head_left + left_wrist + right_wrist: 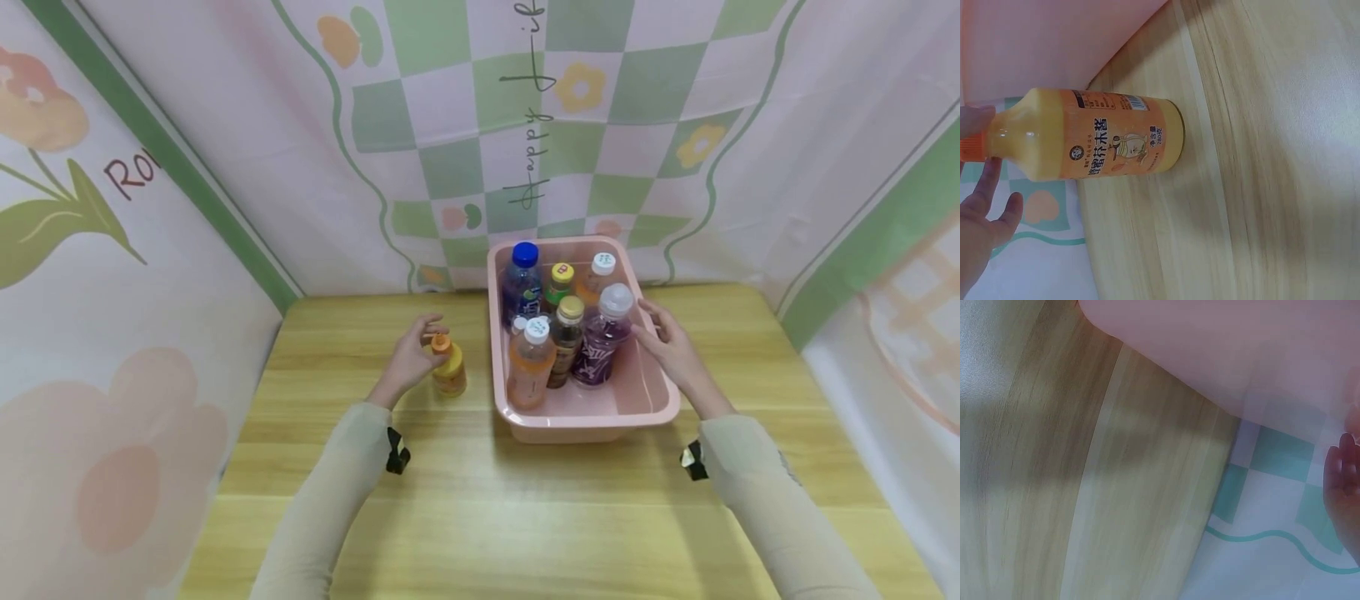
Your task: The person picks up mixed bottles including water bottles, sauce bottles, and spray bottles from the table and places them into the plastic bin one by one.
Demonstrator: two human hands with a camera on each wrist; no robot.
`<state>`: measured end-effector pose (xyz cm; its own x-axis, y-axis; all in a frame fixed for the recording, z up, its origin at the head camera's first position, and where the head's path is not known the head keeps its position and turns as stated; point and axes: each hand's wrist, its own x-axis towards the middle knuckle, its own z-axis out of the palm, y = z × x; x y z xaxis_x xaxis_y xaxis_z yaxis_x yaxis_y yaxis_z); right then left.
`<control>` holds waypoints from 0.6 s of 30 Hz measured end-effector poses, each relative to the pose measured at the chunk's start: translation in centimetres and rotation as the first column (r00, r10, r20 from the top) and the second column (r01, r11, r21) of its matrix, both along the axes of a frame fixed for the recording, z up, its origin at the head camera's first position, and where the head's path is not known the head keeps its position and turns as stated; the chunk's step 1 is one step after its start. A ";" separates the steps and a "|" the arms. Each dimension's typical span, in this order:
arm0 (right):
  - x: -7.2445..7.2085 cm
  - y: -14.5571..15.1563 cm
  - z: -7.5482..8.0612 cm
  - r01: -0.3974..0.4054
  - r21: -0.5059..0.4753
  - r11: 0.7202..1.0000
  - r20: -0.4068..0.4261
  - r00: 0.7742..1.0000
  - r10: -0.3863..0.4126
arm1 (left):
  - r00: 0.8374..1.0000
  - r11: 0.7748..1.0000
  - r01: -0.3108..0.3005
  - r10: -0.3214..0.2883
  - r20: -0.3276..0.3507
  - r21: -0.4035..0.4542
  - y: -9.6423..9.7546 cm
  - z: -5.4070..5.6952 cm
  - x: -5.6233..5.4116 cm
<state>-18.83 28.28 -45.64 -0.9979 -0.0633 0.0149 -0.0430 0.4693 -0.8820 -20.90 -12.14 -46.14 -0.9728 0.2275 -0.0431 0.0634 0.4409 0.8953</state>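
In the head view, my left hand [411, 360] pinches the orange cap and neck of a yellow squeeze bottle [452, 375] that stands upright on the table, left of a pink plastic basin [585, 423]. The left wrist view shows the bottle's orange label [1116, 134] with a honey-jar picture and its orange cap [972, 147] between thumb and fingers. My right hand [678, 354] holds the basin's right rim, thumb over the edge and fingers outside. Its fingers [1342, 469] show beside the basin wall [1210, 350] in the right wrist view.
Several drink bottles stand in the basin: a blue-capped one [522, 287], a purple one [600, 342], a gold-capped dark one [566, 342], and an orange one [531, 371] in front. The wood-grain table [480, 525] meets a checkered curtain [510, 142] at its back edge.
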 end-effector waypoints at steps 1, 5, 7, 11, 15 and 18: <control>0.0 0.0 0.0 -0.001 0.004 1.000 0.001 1.000 0.001 | 1.000 1.000 -0.003 0.003 0.000 -0.003 0.0 0.0 0.0; 0.0 0.0 0.1 0.000 0.009 1.000 0.009 1.000 0.000 | 1.000 1.000 -0.028 0.028 0.010 0.005 0.1 -0.1 0.0; 0.1 0.1 0.2 0.001 0.015 1.000 0.011 1.000 -0.001 | 0.999 0.998 -0.048 0.048 0.026 0.030 0.1 -0.1 0.1; 0.2 0.0 0.2 0.004 0.010 1.000 0.006 1.000 -0.004 | 0.996 0.992 -0.088 0.085 0.031 0.088 0.2 -0.4 0.2; 0.2 -0.1 0.2 0.002 0.003 1.000 -0.005 1.000 -0.002 | 0.992 0.983 -0.128 0.129 -0.002 0.128 0.2 -0.8 0.5; 0.2 -0.1 0.2 0.002 0.011 1.000 -0.015 1.000 -0.002 | 0.987 0.979 -0.151 0.157 -0.034 0.141 0.4 -0.9 0.8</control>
